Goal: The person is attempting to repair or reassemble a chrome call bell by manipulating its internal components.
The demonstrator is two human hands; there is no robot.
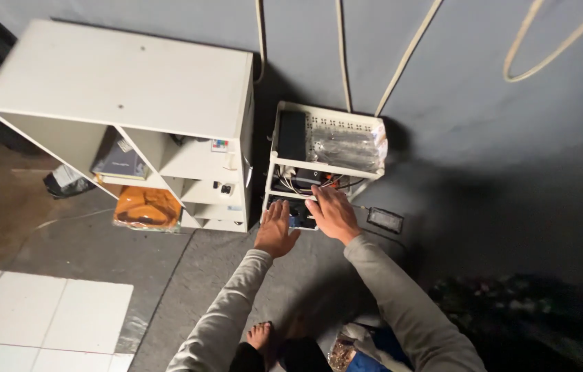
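Against the grey wall, upright white rack (274, 162) reached by left hand (276, 231), fingers spread, right hand (333, 213) fingers spread on its lower shelf, grey floor (236, 269).

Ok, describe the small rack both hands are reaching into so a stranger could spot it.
Start at the big white shelf cabinet against the grey wall. Just right of it stands a smaller white tiered rack, both hands at its lower tiers. Unlike the cabinet, it has a perforated top and tangled wires inside.
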